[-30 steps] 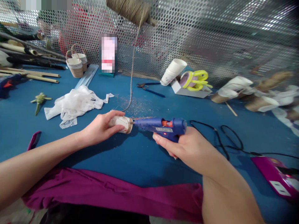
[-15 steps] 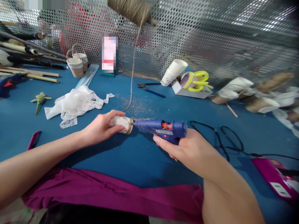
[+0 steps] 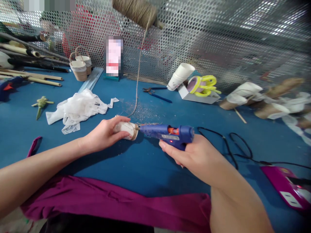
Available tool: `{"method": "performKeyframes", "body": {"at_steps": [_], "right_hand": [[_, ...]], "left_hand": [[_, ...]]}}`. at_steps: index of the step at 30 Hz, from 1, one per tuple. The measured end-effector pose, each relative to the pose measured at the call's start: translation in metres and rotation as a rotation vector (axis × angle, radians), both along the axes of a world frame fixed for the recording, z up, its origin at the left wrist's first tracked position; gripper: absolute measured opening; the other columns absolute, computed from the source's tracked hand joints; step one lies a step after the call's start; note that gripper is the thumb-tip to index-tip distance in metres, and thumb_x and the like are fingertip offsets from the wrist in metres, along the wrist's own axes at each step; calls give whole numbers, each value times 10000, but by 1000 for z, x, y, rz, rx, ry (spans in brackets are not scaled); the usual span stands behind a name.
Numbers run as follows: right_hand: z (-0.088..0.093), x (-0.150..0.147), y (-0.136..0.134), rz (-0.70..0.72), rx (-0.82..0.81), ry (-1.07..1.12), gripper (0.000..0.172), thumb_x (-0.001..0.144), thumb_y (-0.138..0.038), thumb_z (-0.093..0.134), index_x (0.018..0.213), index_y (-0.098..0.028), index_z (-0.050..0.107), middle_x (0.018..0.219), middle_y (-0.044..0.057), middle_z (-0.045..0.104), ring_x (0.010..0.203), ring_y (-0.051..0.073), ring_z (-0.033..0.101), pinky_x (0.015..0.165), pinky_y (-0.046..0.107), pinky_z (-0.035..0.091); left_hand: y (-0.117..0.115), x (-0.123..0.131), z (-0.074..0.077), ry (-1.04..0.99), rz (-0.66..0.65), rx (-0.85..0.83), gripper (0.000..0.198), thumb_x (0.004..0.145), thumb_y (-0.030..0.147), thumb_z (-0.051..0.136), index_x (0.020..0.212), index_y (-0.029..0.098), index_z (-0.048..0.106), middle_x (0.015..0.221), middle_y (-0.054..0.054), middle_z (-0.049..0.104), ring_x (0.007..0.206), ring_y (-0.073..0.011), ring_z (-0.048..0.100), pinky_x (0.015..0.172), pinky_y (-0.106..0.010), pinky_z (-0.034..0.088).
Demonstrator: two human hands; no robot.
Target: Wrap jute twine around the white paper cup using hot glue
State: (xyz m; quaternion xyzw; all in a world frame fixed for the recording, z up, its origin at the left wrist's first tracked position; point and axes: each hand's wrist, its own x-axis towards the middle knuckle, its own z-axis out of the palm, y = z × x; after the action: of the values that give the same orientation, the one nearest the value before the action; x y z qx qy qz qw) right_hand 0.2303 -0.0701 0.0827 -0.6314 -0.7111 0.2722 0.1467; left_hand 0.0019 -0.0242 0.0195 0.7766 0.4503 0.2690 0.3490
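Observation:
A white paper cup [image 3: 131, 129] lies on its side in my left hand [image 3: 105, 132], thumb and fingers closed around it. Brown twine circles the end of the cup that faces right. My right hand [image 3: 187, 152] grips a blue hot glue gun [image 3: 157, 132] with a small red light on its side. The gun's nozzle points left and meets the twine-wrapped edge of the cup; whether it touches cannot be told. From a big twine spool [image 3: 134, 11] above, a strand [image 3: 139, 71] runs down to the cup behind my left fingers.
Crumpled white lace [image 3: 80, 108], blue-handled pliers [image 3: 157, 94], stacked paper cups [image 3: 181, 76] and a white box [image 3: 199, 96] lie beyond my hands. Twine-covered baskets [image 3: 79, 71] stand at the back left. A black cord [image 3: 225, 142] and a magenta power strip [image 3: 283, 187] are on the right.
Almost nothing differs. The cup appears turned very slightly in my left hand, while the glue gun stays at its edge.

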Motion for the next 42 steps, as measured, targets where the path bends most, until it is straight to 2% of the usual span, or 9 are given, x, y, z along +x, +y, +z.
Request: {"method": "performKeyframes", "body": {"at_steps": [10, 18, 23, 28, 42], "right_hand": [[1, -4, 7, -36, -44, -10, 310, 765, -394, 523, 521, -230, 426, 372, -57, 457, 365, 105, 437, 412, 241, 368], [1, -6, 14, -27, -39, 14, 300, 763, -363, 536, 518, -212, 450, 397, -47, 497, 379, 98, 484, 424, 218, 392], [3, -6, 11, -37, -52, -14, 319, 758, -386, 533, 506, -213, 444, 394, -42, 492, 376, 99, 466, 400, 222, 380], [5, -3, 6, -41, -83, -45, 362, 755, -432, 526, 483, -223, 411, 378, -45, 461, 380, 102, 438, 400, 229, 370], [6, -2, 1, -1, -24, -74, 359, 746, -426, 517, 481, -229, 378, 362, -57, 410, 374, 103, 410, 407, 240, 359]], "left_hand": [[-2, -1, 1, -5, -18, 1, 416, 815, 318, 529, 1176, 114, 513, 879, -70, 671, 705, -161, 599, 640, -262, 445], [-2, 1, 1, 28, -20, 40, 393, 823, 309, 527, 1172, 130, 527, 930, -82, 677, 702, -164, 617, 624, -259, 455], [-2, 1, 2, 31, -25, 36, 380, 824, 294, 528, 1172, 144, 520, 889, -64, 677, 737, -170, 629, 618, -245, 459], [-3, 1, 2, 27, -29, 42, 374, 829, 286, 525, 1170, 134, 521, 846, -58, 673, 671, -155, 609, 605, -246, 448], [-3, 0, 0, 40, -41, 55, 392, 836, 304, 525, 1187, 131, 507, 902, -81, 676, 690, -159, 618, 605, -249, 453]]}}
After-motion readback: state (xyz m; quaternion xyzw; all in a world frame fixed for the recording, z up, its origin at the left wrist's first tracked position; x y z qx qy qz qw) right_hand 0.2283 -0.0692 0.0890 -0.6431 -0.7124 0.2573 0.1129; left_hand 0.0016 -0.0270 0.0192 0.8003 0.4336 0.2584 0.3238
